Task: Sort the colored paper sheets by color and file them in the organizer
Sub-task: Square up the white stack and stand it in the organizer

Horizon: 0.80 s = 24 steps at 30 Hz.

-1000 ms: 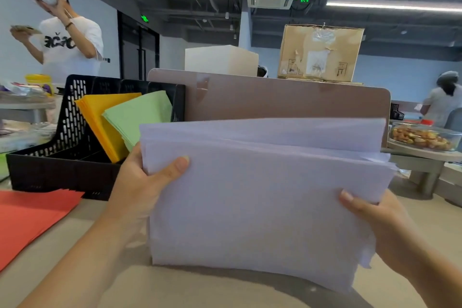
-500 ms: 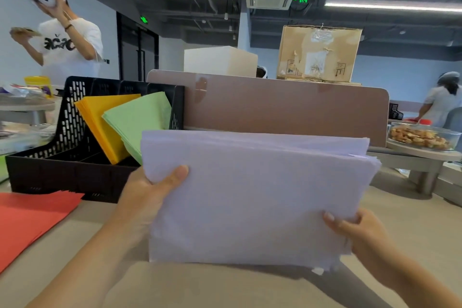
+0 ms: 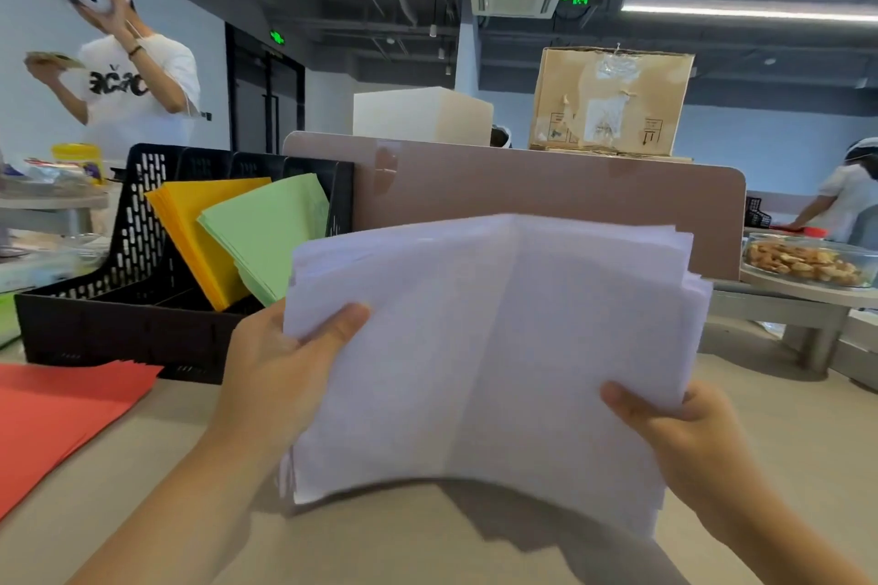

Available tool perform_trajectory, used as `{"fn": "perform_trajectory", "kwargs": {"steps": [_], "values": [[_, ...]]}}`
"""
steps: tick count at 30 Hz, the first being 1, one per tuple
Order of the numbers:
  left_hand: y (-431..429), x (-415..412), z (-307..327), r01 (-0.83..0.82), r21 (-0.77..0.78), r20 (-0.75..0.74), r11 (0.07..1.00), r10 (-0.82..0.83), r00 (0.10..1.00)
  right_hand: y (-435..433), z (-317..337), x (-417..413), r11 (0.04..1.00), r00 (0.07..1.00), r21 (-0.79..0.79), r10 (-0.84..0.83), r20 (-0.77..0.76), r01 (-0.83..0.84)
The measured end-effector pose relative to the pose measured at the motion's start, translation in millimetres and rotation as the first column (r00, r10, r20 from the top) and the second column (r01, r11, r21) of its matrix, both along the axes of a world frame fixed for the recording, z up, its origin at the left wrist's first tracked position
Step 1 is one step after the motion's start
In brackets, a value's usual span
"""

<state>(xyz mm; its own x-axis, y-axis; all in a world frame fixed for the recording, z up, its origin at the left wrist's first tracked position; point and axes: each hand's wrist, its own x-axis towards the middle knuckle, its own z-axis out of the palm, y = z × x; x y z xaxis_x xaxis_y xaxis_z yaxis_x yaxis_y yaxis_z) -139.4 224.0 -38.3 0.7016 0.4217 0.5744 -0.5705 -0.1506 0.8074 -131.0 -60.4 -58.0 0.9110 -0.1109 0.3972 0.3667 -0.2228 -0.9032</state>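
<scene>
Both hands, the left hand and the right hand, grip the lavender paper stack upright above the table. I judge the next move is sliding it into a free slot of the black organizer, beside the green sheets.

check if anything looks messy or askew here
The lavender stack, gripped by the left hand and right hand, is ragged: sheets jut out unevenly at its upper right corner. Red sheets lie fanned on the table, unfiled, in front of the organizer.

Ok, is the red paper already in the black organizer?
No, the red paper sheets lie flat on the beige table, outside the black perforated plastic organizer.
</scene>
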Motion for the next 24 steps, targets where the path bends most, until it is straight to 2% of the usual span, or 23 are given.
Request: {"fn": "perform_trajectory", "kwargs": {"steps": [3,6,9,12,16,18,21,24], "values": [[-8.8,-9.2,5.2,-0.010,0.041,0.076,0.999,0.007,0.997,8.1,12.1,-7.9,0.999,0.993,-0.026,-0.016,0.118,0.020],[-3.5,-5.3,7.9,0.091,0.050,0.073,0.995,-0.094,0.993,11.3,21.3,-15.5,0.995,0.985,0.065,0.063,0.159,-0.074],[6.8,10.8,-5.7,0.207,-0.055,-0.048,0.977,-0.210,0.977,2.4,17.8,-7.9,0.978,0.989,0.162,0.119,0.090,-0.132],[7.1,18.1,-17.3,0.217,-0.180,-0.101,0.959,-0.238,0.966,-2.0,9.3,-1.4,0.965,0.985,0.204,0.172,-0.008,-0.167],[5.0,16.2,-15.1,0.174,-0.147,-0.091,0.974,-0.189,0.978,-2.8,5.6,-0.1,0.977,0.992,0.175,0.127,-0.002,-0.125],[8.5,13.8,-9.4,0.199,-0.140,-0.052,0.970,-0.208,0.977,-6.7,9.7,0.5,0.968,0.985,0.182,0.172,0.018,-0.172],[13.5,13.5,-8.6,0.316,-0.220,-0.027,0.923,-0.329,0.944,-8.7,12.4,0.7,0.941,0.964,0.216,0.265,0.011,-0.261],[7.8,11.2,-9.9,0.280,-0.174,-0.047,0.944,-0.291,0.955,-8.0,10.2,-0.2,0.923,0.946,0.232,0.322,-0.032,-0.306]]}}
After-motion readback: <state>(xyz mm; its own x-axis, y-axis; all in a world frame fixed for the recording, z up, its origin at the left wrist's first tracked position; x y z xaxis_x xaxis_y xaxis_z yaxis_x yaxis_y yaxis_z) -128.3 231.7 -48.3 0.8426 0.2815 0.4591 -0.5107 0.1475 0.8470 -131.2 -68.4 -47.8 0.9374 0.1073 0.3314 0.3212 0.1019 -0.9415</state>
